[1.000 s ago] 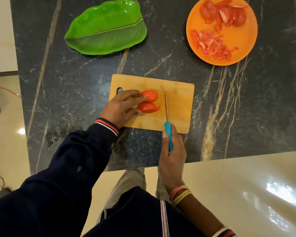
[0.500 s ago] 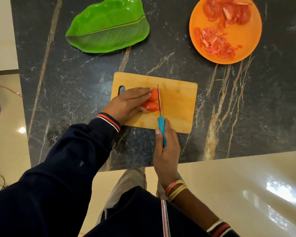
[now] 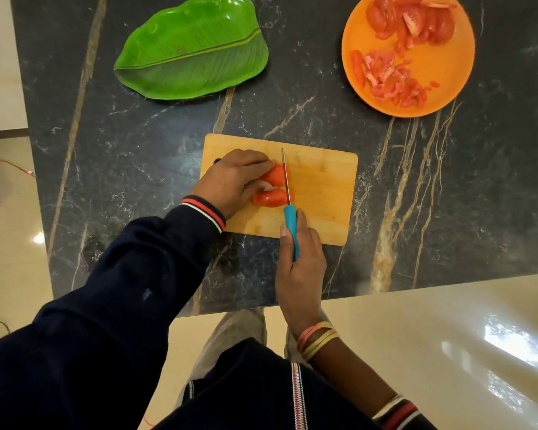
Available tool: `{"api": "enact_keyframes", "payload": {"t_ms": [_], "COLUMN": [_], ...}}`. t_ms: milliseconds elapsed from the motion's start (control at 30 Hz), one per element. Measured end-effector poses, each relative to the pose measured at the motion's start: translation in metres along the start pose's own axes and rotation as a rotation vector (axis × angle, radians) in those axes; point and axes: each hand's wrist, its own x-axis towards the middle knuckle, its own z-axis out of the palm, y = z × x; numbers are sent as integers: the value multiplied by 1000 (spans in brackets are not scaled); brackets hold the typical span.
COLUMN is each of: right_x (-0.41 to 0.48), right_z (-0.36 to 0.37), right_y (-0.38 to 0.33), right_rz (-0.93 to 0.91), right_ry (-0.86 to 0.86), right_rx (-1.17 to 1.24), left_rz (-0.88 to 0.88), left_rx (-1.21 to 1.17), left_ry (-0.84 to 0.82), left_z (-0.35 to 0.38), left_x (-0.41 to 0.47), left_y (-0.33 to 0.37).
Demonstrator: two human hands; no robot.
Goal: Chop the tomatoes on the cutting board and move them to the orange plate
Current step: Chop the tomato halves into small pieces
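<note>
Gripping knife: right hand | left hand curled over tomato halves | cutting board beneath

From my screen the bench reads as polished black stone with pale and rusty veins. The cutting board is pale, matt wood. The knife has a thin metal blade and a smooth teal plastic handle. The tomato pieces have shiny skin. The orange plate and the ribbed green leaf plate look like glossy plastic. The floor gleams.
</note>
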Motion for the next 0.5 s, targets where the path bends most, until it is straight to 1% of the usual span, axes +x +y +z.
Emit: {"api": "enact_keyframes", "payload": {"t_ms": [100, 233, 367, 500], "right_x": [2, 2, 2, 8], "right_z": [-1, 1, 4, 7], "right_y": [-1, -3, -3, -5], "right_rz": [3, 10, 5, 4], "right_ry": [-5, -4, 0, -3], "right_rx": [-1, 12, -2, -14], "left_rz": [31, 93, 94, 89], "left_rx": [25, 36, 10, -17], "left_ry": [-17, 32, 94, 112], "left_z": [-2, -6, -5, -6], "left_x": [8, 7, 9, 10], "left_y": [1, 3, 7, 7]}}
